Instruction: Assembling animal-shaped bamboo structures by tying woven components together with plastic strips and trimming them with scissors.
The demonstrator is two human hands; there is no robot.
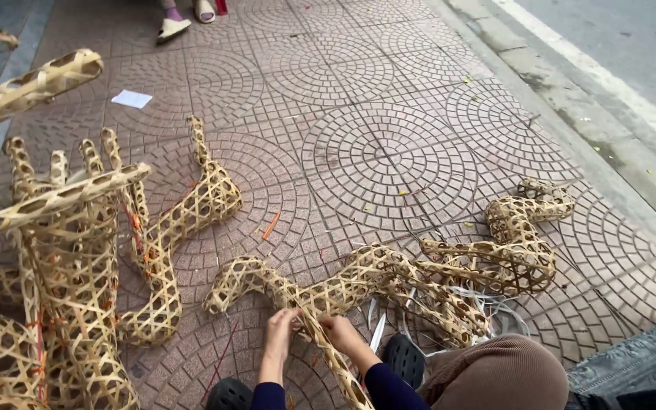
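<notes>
A long woven bamboo frame (389, 277) of open lattice tubes lies on the brick pavement in front of me, curling up at its far right end (529, 220). One thin tube of it runs down between my hands. My left hand (279, 328) grips this tube from the left, fingers closed on the weave. My right hand (339, 332) holds the same tube just to the right, fingers pinched on a strip. Both arms wear dark blue sleeves. My knee in brown cloth (495, 376) and my black shoes (405, 358) show at the bottom.
Several more woven bamboo frames (77, 250) are piled at the left, some reaching overhead. Loose pale bamboo strips (495, 307) lie under the frame. A white paper (131, 99) lies on the paving. Another person's sandalled feet (172, 28) stand at the top. A curb (594, 129) borders the road on the right.
</notes>
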